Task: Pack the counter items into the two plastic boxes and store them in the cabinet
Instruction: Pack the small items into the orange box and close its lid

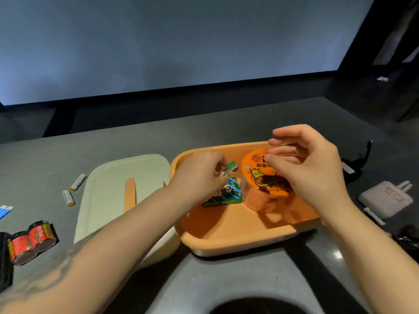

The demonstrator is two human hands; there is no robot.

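Our left hand (199,172) pinches a small green-and-silver item (230,169), too blurred to name, just above the orange plastic box (238,242). Our right hand (310,168) hovers over the same box with fingers loosely curled and holding nothing.

Inside the box, under the right hand, stands an orange instant-noodle cup (260,177) with a foil lid; beside it, nearer the left hand, a green and blue carton (226,197) leans on its edge. The near part of the box is still bare.

We judge the pinched item light and rigid, so a fingertip grip serves. The noodle cup should be light but thin-walled; better to take it around the rim than squeeze its side.

Left of the box lies its pale lid (108,191) with an orange strap, touching the box. Farther left on the counter (226,279) wait two loose slim batteries (73,189) and a shrink-wrapped pair of large red batteries (31,242), probably heavy and slick. Right of the box sits a pink power adapter (385,200).
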